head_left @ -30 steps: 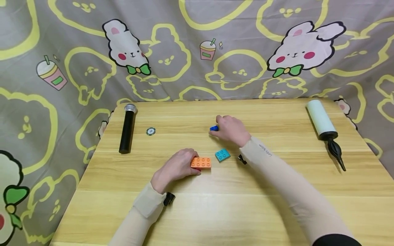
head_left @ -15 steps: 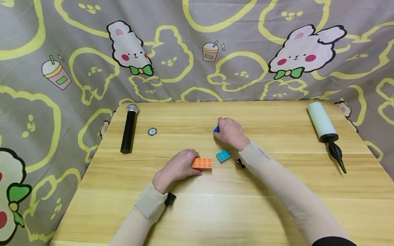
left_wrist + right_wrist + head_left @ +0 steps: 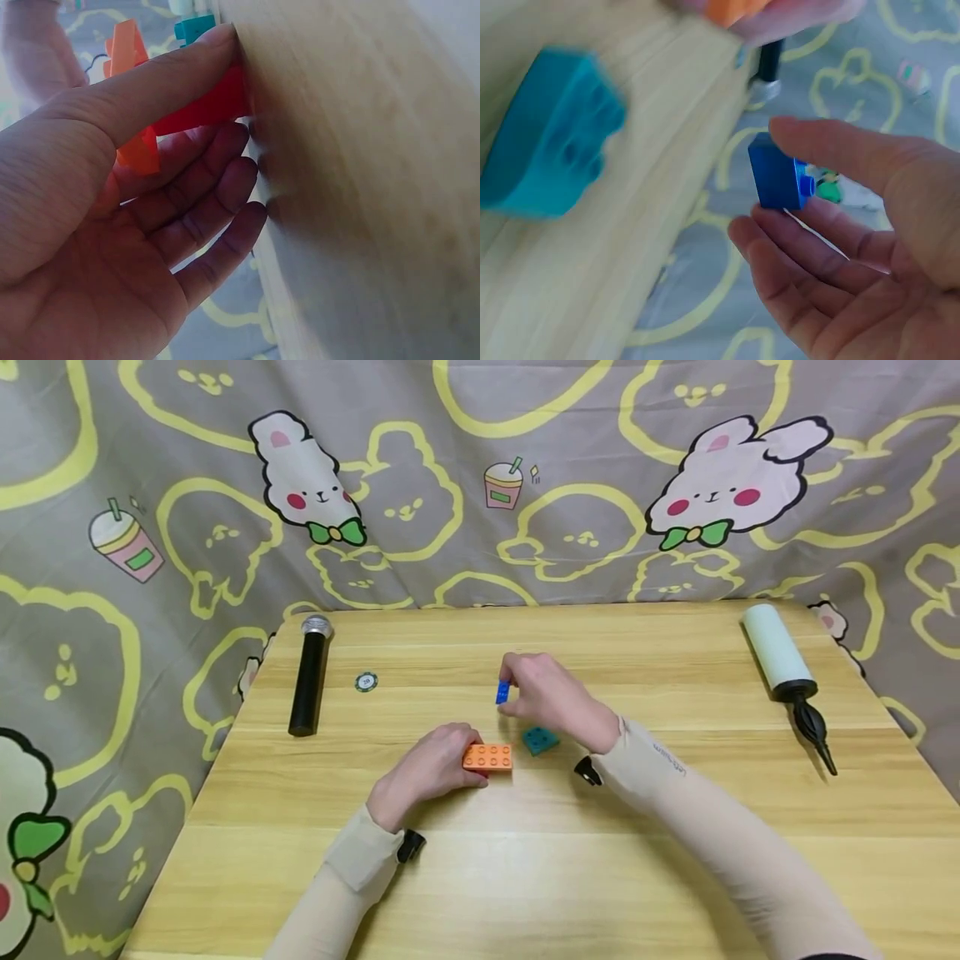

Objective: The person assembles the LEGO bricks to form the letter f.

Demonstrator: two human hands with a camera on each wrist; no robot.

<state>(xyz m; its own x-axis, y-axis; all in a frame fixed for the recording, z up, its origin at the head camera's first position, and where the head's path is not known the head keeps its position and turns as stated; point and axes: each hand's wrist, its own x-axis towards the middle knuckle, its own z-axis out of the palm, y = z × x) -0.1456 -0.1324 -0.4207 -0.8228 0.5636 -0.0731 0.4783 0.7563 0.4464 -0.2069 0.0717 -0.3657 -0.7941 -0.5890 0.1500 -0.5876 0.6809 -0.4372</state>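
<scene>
My left hand (image 3: pixel 429 772) rests on the table and grips a red toy brick (image 3: pixel 214 101) between thumb and fingers. On top of that brick sits a longer orange toy brick (image 3: pixel 487 757), its studs facing up. With thumb and fingertips my right hand (image 3: pixel 551 693) pinches a small blue toy brick (image 3: pixel 778 176), held off the table in the right wrist view, its studs turned toward the palm. A teal toy brick (image 3: pixel 540 741) lies on the wood just below the right hand, to the right of the orange brick, partly in shadow.
At the back left of the wooden table (image 3: pixel 480 877) lies a black microphone (image 3: pixel 308 681). A round chip (image 3: pixel 366 682) marked 20 is beside it. A pale green hand pump (image 3: pixel 778 652) with a black end lies at the right. Behind hangs a patterned curtain (image 3: pixel 420 460).
The right hand has come nearer and slightly left with the blue brick, which now hangs upright between the fingertips. The left hand and the orange and red bricks have stayed put.
</scene>
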